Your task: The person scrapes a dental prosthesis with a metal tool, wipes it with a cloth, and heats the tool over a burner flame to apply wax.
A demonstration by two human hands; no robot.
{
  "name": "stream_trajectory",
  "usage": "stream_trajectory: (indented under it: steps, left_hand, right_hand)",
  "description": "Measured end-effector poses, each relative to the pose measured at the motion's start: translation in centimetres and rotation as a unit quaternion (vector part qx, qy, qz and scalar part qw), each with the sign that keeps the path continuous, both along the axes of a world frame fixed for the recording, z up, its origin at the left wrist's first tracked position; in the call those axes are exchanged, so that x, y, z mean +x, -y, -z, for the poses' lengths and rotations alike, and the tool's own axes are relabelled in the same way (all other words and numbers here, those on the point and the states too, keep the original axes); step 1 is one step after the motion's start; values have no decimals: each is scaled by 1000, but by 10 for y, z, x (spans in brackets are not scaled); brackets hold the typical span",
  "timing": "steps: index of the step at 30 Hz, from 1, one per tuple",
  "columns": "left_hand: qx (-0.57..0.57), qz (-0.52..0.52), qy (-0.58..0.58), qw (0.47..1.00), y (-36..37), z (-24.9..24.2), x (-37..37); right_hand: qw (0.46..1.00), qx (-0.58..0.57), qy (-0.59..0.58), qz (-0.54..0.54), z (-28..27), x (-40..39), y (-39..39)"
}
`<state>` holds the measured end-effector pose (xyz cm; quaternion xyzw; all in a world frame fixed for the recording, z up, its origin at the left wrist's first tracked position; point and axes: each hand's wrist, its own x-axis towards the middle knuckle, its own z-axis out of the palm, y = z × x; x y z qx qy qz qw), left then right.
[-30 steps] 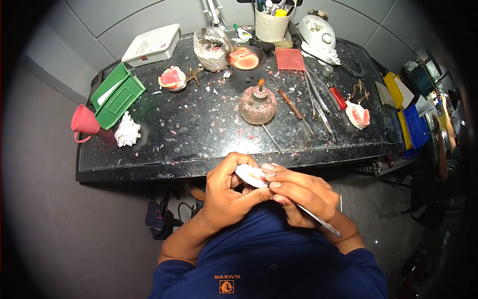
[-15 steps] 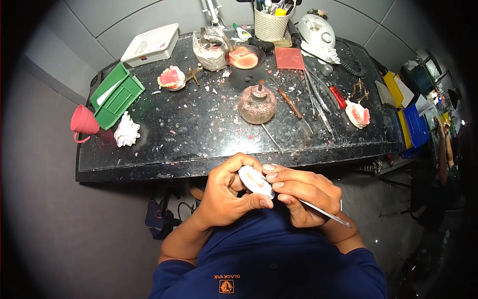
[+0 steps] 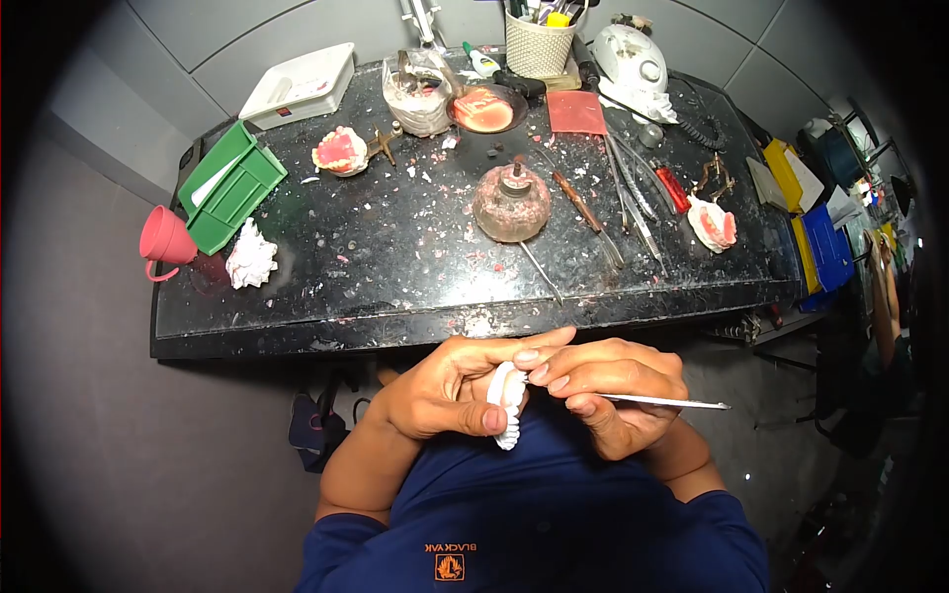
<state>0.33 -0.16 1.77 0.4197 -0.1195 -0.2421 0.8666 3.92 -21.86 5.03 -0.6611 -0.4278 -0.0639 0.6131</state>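
A black bench [image 3: 395, 287], speckled with pink and white crumbs, is standing against grey wall panels. On it a glass burner [image 3: 511, 206] is sitting near the middle, with a row of metal tools [image 3: 633, 198] lying just to its right. A green tray [image 3: 230, 185] is resting at the left end, a pink cup [image 3: 164, 238] is hanging off the edge beside it, and a white plaster lump [image 3: 251, 257] is lying just below the tray. Pink denture models [image 3: 341, 150] are sitting toward the back left and on the right side. A basket [image 3: 539, 42] of pens is standing at the rear.

Below the bench edge, over a blue shirt [image 3: 534, 504], both hands are working close together. The left hand [image 3: 440, 390] is gripping a white cast [image 3: 508, 403], turned on edge, between thumb and fingers. The right hand [image 3: 613, 390] is pinching a thin metal instrument [image 3: 664, 401], its handle pointing out to the right and its tip hidden at the cast. The fingertips of both hands are touching around the cast.
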Motion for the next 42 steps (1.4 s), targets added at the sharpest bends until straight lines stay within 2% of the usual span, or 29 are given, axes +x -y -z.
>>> stream_trajectory:
  steps: [20,22,23,25,29,30,31,40,41,42]
  left_hand:
    - [-19,8,-29,999,-5,-9,1]
    - [-71,96,2,993,-12,-2,5]
    - [-71,97,1,993,-10,-1,2]
    - [-12,-18,-27,999,2,-15,-1]
    - [-11,-20,-23,999,-4,-6,-1]
    - [-43,33,-15,998,-9,-1,1]
    - [-73,86,-6,994,-13,3,2]
    - [-74,67,5,995,-7,-2,3]
    - [-60,57,18,996,-8,-3,5]
    - [-45,47,31,997,-8,-4,7]
  right_hand:
    - [999,-6,-43,-33,-3,-2,1]
    - [999,-1,-46,-27,-3,-3,-1]
    - [999,2,-35,-17,-3,-3,-4]
    - [1000,5,-23,-7,-3,-3,-5]
    - [997,14,-61,-36,-2,-2,-1]
    - [995,27,-90,-41,-2,-2,-1]
    - [997,30,-64,-22,-2,-2,-5]
    - [995,27,-80,-45,-2,3,5]
    - [988,71,-140,-13,-2,1,3]
    - [988,98,-116,31,-5,9,-1]
